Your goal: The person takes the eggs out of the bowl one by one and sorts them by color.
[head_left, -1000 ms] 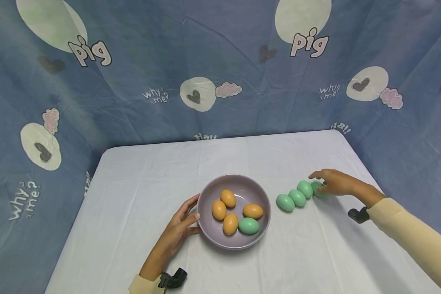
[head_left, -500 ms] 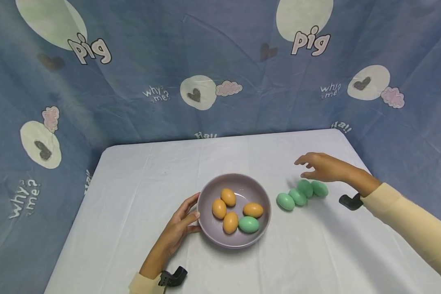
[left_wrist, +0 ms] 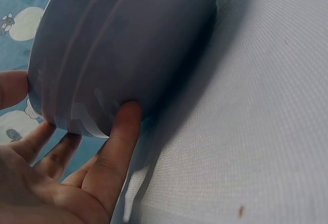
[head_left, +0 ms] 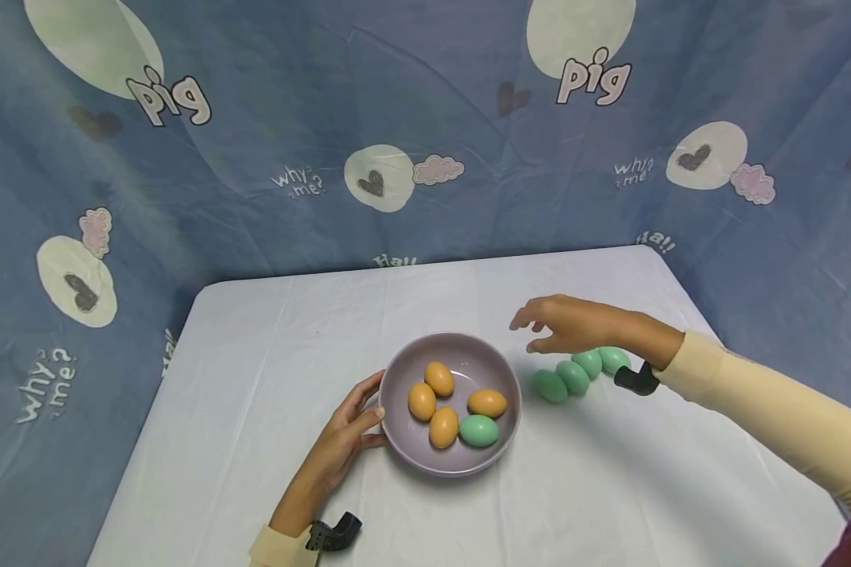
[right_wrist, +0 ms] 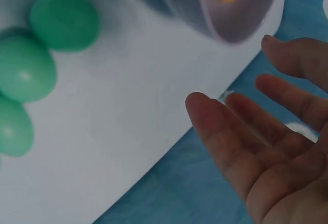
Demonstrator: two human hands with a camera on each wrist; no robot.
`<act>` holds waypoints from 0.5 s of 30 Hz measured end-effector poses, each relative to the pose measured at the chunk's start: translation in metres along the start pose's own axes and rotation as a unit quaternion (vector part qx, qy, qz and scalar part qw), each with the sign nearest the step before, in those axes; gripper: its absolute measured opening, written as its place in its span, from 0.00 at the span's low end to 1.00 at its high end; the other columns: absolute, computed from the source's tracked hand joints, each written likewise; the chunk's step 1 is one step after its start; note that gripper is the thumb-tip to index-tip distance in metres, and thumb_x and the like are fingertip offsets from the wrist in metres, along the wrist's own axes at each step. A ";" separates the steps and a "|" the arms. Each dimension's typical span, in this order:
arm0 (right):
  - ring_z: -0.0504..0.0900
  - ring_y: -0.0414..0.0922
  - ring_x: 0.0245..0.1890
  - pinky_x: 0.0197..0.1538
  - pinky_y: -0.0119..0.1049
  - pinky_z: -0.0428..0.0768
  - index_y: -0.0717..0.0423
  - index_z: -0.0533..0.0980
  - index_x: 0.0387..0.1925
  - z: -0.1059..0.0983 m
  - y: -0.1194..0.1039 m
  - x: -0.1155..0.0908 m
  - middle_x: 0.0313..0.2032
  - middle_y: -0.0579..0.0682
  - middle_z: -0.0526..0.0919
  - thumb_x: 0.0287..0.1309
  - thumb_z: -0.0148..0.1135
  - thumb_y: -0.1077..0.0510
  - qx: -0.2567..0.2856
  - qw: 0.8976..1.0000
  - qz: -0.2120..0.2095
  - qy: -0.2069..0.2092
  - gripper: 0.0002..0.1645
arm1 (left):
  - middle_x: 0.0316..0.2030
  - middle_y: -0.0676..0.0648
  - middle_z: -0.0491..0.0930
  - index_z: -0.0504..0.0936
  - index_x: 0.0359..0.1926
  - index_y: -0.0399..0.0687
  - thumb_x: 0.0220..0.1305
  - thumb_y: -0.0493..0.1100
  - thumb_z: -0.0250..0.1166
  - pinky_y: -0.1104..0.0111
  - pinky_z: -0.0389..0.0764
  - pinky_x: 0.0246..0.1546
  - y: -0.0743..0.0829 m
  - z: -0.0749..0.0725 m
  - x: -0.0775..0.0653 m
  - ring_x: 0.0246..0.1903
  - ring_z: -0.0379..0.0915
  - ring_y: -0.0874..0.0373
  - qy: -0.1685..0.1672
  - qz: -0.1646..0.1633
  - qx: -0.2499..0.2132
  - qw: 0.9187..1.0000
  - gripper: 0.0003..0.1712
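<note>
A mauve bowl point(head_left: 472, 359) stands near the middle of the table. Several orange eggs point(head_left: 421, 402) and one green egg point(head_left: 478, 431) lie in it. My left hand point(head_left: 346, 433) holds the bowl's left side, thumb at the rim. In the left wrist view, its fingers point(left_wrist: 123, 137) press against the outer wall, low down near the cloth. To the right of the bowl, my right hand point(head_left: 570, 324) hovers with spread, loosely bent fingers and nothing between them. Several green eggs point(head_left: 573, 378) lie in a slanting row below it, partly hidden by the hand and wrist.
White cloth point(head_left: 255, 378) covers the table. A blue printed curtain point(head_left: 440, 228) hangs along its back edge and both sides. Each wrist carries a small black device; the right one point(head_left: 637, 379) overlaps the row of green eggs in the head view.
My right hand has lifted off the far end of the green egg row and moved left, toward the bowl, bringing no egg along. My left hand and the bowl have stayed put.
</note>
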State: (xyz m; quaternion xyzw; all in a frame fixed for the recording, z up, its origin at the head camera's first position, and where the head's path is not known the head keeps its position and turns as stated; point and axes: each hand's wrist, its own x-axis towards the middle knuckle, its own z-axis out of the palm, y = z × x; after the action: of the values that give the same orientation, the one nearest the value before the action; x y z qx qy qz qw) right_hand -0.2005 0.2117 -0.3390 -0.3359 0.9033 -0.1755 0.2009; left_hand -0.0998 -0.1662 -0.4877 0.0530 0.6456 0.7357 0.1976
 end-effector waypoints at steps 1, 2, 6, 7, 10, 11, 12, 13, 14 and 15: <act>0.83 0.49 0.51 0.52 0.44 0.83 0.55 0.80 0.56 0.000 -0.004 0.002 0.56 0.53 0.82 0.59 0.69 0.59 0.000 1.000 -0.005 -0.005 0.22 | 0.78 0.44 0.50 0.56 0.77 0.52 0.72 0.41 0.57 0.53 0.84 0.48 0.000 0.000 0.000 0.68 0.62 0.39 0.001 -0.001 0.000 1.000 0.36; 0.83 0.49 0.51 0.52 0.43 0.83 0.54 0.80 0.56 0.000 -0.007 0.003 0.56 0.52 0.82 0.60 0.69 0.58 -0.001 1.000 -0.008 -0.009 0.22 | 0.78 0.43 0.50 0.56 0.77 0.52 0.72 0.41 0.58 0.53 0.84 0.48 0.001 0.000 0.000 0.68 0.62 0.39 0.001 0.000 0.000 1.000 0.36; 0.83 0.48 0.50 0.52 0.42 0.83 0.55 0.80 0.56 0.001 -0.019 0.008 0.55 0.51 0.82 0.60 0.69 0.59 -0.003 0.999 -0.028 -0.019 0.22 | 0.78 0.43 0.50 0.56 0.77 0.52 0.72 0.41 0.58 0.52 0.84 0.49 0.001 0.000 0.000 0.68 0.61 0.38 0.001 0.001 0.001 1.000 0.36; 0.83 0.48 0.50 0.52 0.42 0.83 0.55 0.80 0.56 0.001 -0.021 0.009 0.55 0.51 0.82 0.60 0.69 0.59 -0.004 0.999 -0.034 -0.021 0.22 | 0.78 0.43 0.50 0.56 0.77 0.52 0.72 0.41 0.58 0.52 0.84 0.49 0.001 0.000 0.000 0.69 0.61 0.38 0.000 0.001 0.001 1.000 0.36; 0.83 0.48 0.49 0.52 0.42 0.83 0.57 0.80 0.56 0.003 -0.027 0.013 0.54 0.52 0.83 0.60 0.68 0.60 -0.005 0.998 -0.050 -0.029 0.22 | 0.78 0.43 0.49 0.55 0.77 0.52 0.72 0.41 0.58 0.52 0.84 0.49 0.001 -0.001 0.001 0.69 0.61 0.38 0.000 0.000 0.001 1.000 0.36; 0.84 0.48 0.49 0.52 0.42 0.83 0.57 0.79 0.56 0.004 -0.029 0.015 0.54 0.52 0.83 0.60 0.68 0.60 -0.005 0.998 -0.054 -0.034 0.22 | 0.78 0.43 0.49 0.55 0.77 0.52 0.72 0.41 0.57 0.52 0.84 0.49 0.001 -0.001 0.001 0.69 0.61 0.38 0.000 0.000 0.002 1.000 0.36; 0.84 0.49 0.49 0.52 0.42 0.83 0.57 0.79 0.56 0.005 -0.031 0.016 0.54 0.53 0.83 0.60 0.68 0.61 -0.004 0.998 -0.057 -0.040 0.22 | 0.78 0.44 0.50 0.56 0.77 0.52 0.72 0.41 0.57 0.52 0.84 0.49 0.000 -0.001 0.001 0.69 0.61 0.38 0.001 0.000 0.002 1.000 0.36; 0.84 0.50 0.50 0.52 0.42 0.83 0.57 0.79 0.56 0.006 -0.033 0.018 0.54 0.53 0.83 0.60 0.68 0.61 -0.005 0.997 -0.063 -0.045 0.21 | 0.78 0.43 0.50 0.56 0.77 0.52 0.72 0.41 0.57 0.52 0.84 0.49 0.000 -0.001 0.000 0.69 0.61 0.38 0.001 -0.001 0.002 1.000 0.36; 0.84 0.51 0.50 0.53 0.41 0.83 0.57 0.79 0.56 0.007 -0.035 0.020 0.54 0.54 0.83 0.60 0.67 0.62 -0.004 0.996 -0.067 -0.052 0.21 | 0.78 0.43 0.50 0.56 0.77 0.52 0.72 0.41 0.57 0.53 0.84 0.49 0.000 -0.001 0.000 0.69 0.61 0.38 0.002 -0.001 0.001 1.000 0.36; 0.84 0.51 0.50 0.53 0.42 0.83 0.57 0.80 0.56 0.009 -0.036 0.021 0.54 0.54 0.83 0.60 0.67 0.62 -0.004 0.996 -0.073 -0.057 0.21 | 0.78 0.43 0.50 0.56 0.77 0.52 0.72 0.41 0.57 0.53 0.84 0.49 -0.001 0.000 0.000 0.69 0.61 0.38 0.003 -0.001 0.001 1.000 0.36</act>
State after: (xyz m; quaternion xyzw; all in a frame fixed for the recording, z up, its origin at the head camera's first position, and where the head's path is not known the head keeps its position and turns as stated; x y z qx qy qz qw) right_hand -0.1917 0.1699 -0.3353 -0.4116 0.8640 -0.1661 0.2376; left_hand -0.1000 -0.1665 -0.4885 0.0505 0.6471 0.7349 0.1964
